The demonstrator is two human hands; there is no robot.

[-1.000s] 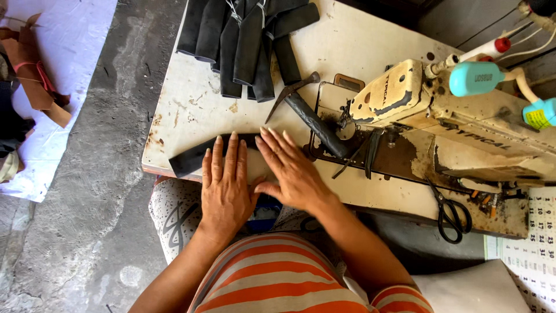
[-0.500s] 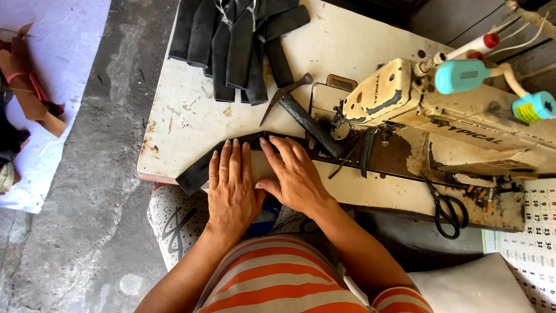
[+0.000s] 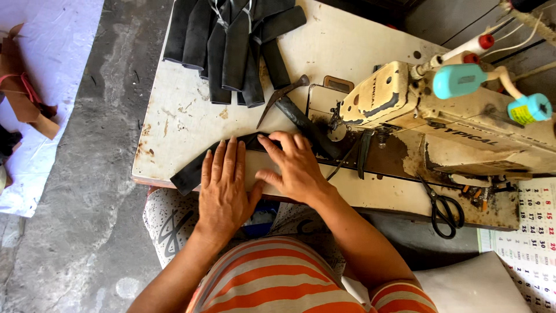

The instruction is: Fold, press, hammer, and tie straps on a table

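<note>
A long black strip of material (image 3: pixel 191 173) lies along the near edge of the worn white table (image 3: pixel 174 116). My left hand (image 3: pixel 223 188) rests flat on it, fingers together and stretched out. My right hand (image 3: pixel 292 168) lies beside the left one, fingers bent, fingertips pressing the strip's upper edge. The strip runs right toward the needle area of the cream sewing machine (image 3: pixel 405 110). Neither hand grips anything; both press down.
A pile of black strips (image 3: pixel 231 40) lies at the table's far side. A small hammer (image 3: pixel 284 95) lies next to the machine. Black scissors (image 3: pixel 443 208) hang at the right edge. Turquoise thread spools (image 3: pixel 460 80) stand on the machine. Grey floor on the left, with white sheet and brown pieces.
Both hands stay pressed on the black strip and look slightly shifted along it. My right hand's fingers have curled more at the strip's upper edge.
</note>
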